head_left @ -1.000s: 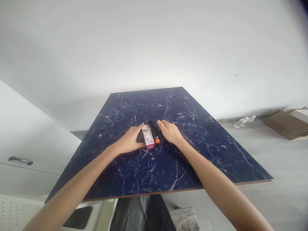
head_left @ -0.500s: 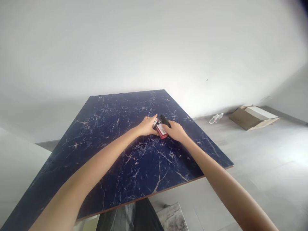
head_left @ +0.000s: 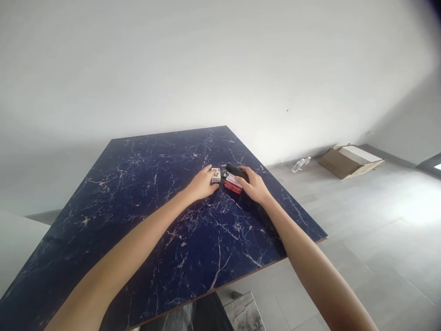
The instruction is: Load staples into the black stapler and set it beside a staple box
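My left hand (head_left: 202,184) is closed on a small white box (head_left: 216,175) with dark and red print, thumb on the near side and fingers on the far side. My right hand (head_left: 254,185) wraps round a red-and-white small box (head_left: 233,184) and a long black object (head_left: 236,171) behind it, whose kind I cannot make out. Both hands are low over the dark blue marble-patterned tabletop (head_left: 155,184). A narrow gap separates the white box from the red one.
A plain wall (head_left: 172,64) stands behind the table. On the grey floor to the right lie a clear plastic bottle (head_left: 301,164) and an open cardboard box (head_left: 341,164). Below the near edge are a black bag-like thing (head_left: 210,312) and a grey marbled panel (head_left: 245,312).
My left hand has drawn away to the left with the white box, parting it from the red box. The red box has turned, showing more of its side. The view has shifted slightly right.
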Demonstrator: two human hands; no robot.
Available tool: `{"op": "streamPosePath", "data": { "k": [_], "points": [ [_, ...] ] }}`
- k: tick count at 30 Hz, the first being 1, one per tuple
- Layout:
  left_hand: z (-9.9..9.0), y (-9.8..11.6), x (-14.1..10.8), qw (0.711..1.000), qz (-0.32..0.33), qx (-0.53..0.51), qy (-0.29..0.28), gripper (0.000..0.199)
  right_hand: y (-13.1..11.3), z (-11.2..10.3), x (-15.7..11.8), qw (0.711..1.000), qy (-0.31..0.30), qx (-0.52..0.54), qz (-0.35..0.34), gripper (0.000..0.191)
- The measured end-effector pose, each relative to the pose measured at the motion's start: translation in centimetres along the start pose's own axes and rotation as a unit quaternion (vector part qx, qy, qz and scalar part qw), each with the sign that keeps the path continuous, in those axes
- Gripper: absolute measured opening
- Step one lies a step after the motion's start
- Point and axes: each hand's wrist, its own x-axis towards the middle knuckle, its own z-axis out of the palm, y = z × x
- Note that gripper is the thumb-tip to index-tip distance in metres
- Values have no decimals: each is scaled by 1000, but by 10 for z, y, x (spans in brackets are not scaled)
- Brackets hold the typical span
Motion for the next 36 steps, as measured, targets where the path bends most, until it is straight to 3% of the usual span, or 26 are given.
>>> {"op": "streamPosePath", "data": {
  "k": [5, 11, 15, 22, 31, 34, 36],
  "points": [
    [3, 5, 4, 994, -8, -106, 12, 43, -7, -3, -5, 999, -22, -35, -29, 41],
    [5, 17, -11, 986, 24, -156, -44, 78, -19, -4, -10, 997, -37, -48, -43, 35],
    [4, 20, -8, 989, 34, -141, -42, 76, -20, -6, -10, 997, -34, -61, -22, 33],
    [15, 21, 26, 991, 29, -126, -40, 81, -8, -10, -4, 997, 21, -70, 35, 34],
    [40, 33, 98, 994, 52, -92, -39, 85, 35, -15, 23, 988, 102, -7, 119, 49],
    [41, 37, 99, 992, 54, -102, -46, 85, 38, -14, 22, 984, 113, 13, 140, 56],
    [40, 37, 86, 990, 67, -122, -11, 78, 38, -13, 19, 981, 136, 26, 133, 57]
  ]
}}
